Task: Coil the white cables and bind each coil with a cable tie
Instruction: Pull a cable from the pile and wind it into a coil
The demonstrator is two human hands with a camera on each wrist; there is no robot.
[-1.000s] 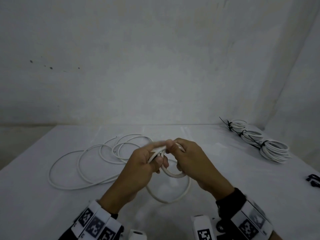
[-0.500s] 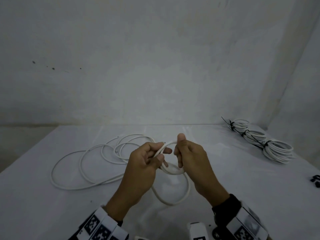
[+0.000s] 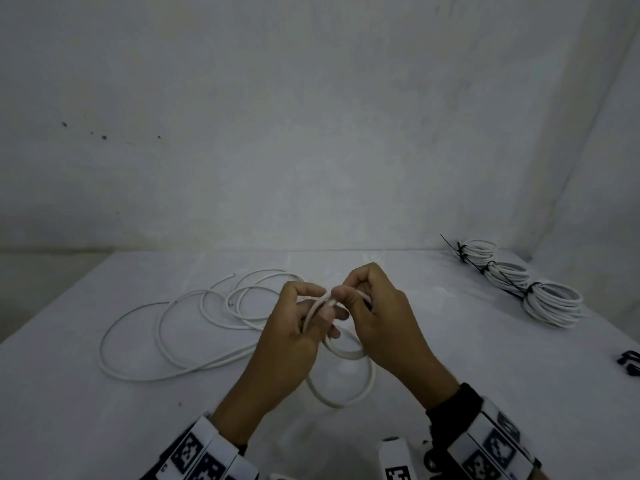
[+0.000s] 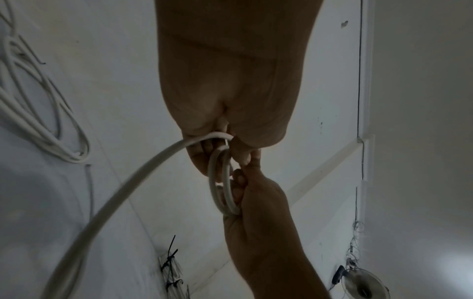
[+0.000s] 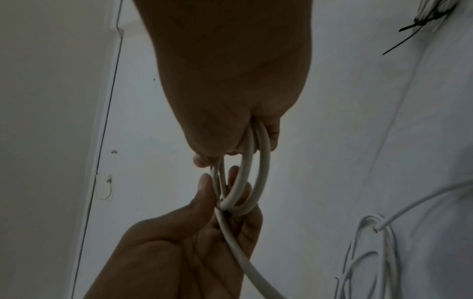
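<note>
A long white cable [image 3: 162,327] lies in loose loops on the white table [image 3: 86,427], left of centre. Its near end is wound into a small coil [image 3: 341,355] held above the table between both hands. My left hand [image 3: 294,327] grips one side of the coil [image 4: 222,182], fingers curled round the strands. My right hand [image 3: 377,317] pinches the other side of the coil [image 5: 245,178], with its fingers hooked through the loops. One larger loop [image 3: 343,398] hangs below the hands.
Three bound coils [image 3: 550,303] with black cable ties lie in a row at the back right of the table. A dark object [image 3: 628,363] sits at the right edge. A wall rises behind the table.
The hands have closed together again on the small coil; the right hand, which had drawn slightly apart with thumb up, now curls over the loops.
</note>
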